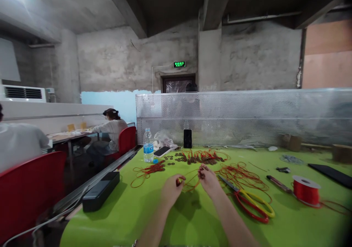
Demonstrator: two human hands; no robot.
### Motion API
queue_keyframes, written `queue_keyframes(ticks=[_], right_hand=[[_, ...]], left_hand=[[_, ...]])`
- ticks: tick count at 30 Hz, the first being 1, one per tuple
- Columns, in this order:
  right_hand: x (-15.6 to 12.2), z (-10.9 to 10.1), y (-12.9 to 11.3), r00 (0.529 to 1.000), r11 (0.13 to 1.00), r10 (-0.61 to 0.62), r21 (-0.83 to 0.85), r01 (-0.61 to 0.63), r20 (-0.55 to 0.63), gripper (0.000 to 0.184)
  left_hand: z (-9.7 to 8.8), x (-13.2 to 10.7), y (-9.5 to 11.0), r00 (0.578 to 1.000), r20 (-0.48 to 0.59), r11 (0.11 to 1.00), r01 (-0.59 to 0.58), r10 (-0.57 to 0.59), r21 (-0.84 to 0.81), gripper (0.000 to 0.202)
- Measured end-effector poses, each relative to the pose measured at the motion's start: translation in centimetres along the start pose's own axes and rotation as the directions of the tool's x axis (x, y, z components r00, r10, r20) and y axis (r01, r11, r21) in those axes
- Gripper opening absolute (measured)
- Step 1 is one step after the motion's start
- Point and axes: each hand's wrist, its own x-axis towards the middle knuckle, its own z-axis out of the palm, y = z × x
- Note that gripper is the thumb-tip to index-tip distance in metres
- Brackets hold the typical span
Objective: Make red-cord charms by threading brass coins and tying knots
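Observation:
Both my hands hover over the green table, near its middle. My left hand is closed in a pinch on a red cord that runs across to my right hand, which also pinches it with fingers pressed together. Loose red cords lie in loops just right of my hands. A pile of small dark coins on red strings lies beyond my hands. Scissors with red and yellow handles rest to the right of my right forearm.
A water bottle, a phone lying flat and a phone standing upright are at the back left. A spool of red cord and a utility knife lie at the right. A perforated metal screen backs the table. People sit at left on red chairs.

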Motion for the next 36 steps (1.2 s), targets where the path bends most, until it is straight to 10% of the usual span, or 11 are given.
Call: queue_keyframes(ticks=[12,36], right_hand=[[-1.2,0.0,-2.2,0.976,0.861,-0.058,-0.485,0.156,0.211,0.013],[-1.5,-0.6,-2.8,0.939,0.597,-0.139,-0.731,0.332,0.313,0.021]], left_hand=[[-1.3,0.6,-0.7,0.985,-0.081,0.988,0.146,-0.149,-0.048,0.026],[-1.7,0.3,-0.3,0.989,-0.055,0.98,0.126,-0.136,-0.154,0.032]])
